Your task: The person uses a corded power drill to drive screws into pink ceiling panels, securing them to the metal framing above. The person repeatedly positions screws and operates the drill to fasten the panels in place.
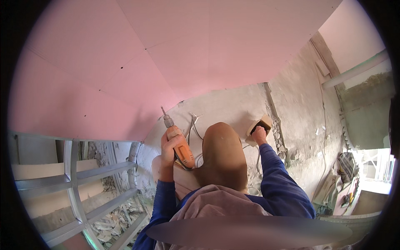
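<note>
My left hand (170,146) is wrapped around the handle of an orange power drill (183,152). The drill points up and away, its grey chuck and bit tip close to the lower edge of the pink plasterboard (166,54). Out to the right, my right hand (259,134) reaches into a small open cardboard box (268,121). The inside of the box is dark, and the fingertips are hidden in it, so whether they hold anything does not show. My bent knee (225,154) is between the two hands.
Metal framing profiles (75,187) stand at the left, with rubble (114,223) behind them. Loose cables (191,129) come out near the bare plaster surface (300,125), which has a rough channel (277,121). Boards and debris (339,187) lie at the right.
</note>
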### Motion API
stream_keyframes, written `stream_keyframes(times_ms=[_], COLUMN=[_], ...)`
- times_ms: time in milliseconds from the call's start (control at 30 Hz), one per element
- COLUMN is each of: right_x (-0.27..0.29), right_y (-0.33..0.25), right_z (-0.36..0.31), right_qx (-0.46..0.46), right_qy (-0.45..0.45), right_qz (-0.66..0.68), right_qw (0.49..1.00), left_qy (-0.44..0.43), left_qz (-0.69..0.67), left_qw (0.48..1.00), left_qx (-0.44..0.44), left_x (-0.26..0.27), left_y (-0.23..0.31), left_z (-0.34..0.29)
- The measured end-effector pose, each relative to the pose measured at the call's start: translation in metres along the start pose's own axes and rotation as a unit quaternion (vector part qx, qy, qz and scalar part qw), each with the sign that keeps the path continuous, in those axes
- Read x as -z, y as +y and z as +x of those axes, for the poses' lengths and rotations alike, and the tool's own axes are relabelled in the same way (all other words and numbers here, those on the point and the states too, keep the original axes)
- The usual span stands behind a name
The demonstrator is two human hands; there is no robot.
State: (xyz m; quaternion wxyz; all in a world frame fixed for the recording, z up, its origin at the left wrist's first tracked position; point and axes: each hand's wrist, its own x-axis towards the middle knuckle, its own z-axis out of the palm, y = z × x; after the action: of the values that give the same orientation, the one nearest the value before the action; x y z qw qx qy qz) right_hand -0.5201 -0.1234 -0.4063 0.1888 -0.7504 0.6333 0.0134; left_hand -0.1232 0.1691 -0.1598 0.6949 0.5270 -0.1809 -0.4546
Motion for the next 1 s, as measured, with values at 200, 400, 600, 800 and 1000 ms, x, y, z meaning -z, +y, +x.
stream_keyframes(times_ms=[200,400,600,800,1000], right_x=[-0.005,-0.009,-0.006,-0.005,-0.001], right_y=[0.006,0.010,0.013,0.015,0.017], right_z=[0.003,0.003,0.001,0.000,-0.003], right_qx=[-0.009,0.042,0.053,0.040,0.071], right_qy=[0.002,-0.005,0.012,0.020,0.031], right_qz=[-0.010,-0.015,0.015,0.052,0.085], right_qw=[1.000,0.999,0.998,0.998,0.993], left_qy=[0.009,0.014,0.017,0.020,0.025], left_qz=[0.012,0.022,0.023,0.008,0.018], left_qw=[1.000,0.999,0.999,1.000,0.999], left_qx=[-0.009,-0.021,-0.021,-0.009,-0.018], left_x=[0.010,0.012,0.014,0.014,0.015], left_y=[-0.012,-0.017,-0.018,-0.017,-0.020], left_z=[0.007,0.010,0.010,0.009,0.010])
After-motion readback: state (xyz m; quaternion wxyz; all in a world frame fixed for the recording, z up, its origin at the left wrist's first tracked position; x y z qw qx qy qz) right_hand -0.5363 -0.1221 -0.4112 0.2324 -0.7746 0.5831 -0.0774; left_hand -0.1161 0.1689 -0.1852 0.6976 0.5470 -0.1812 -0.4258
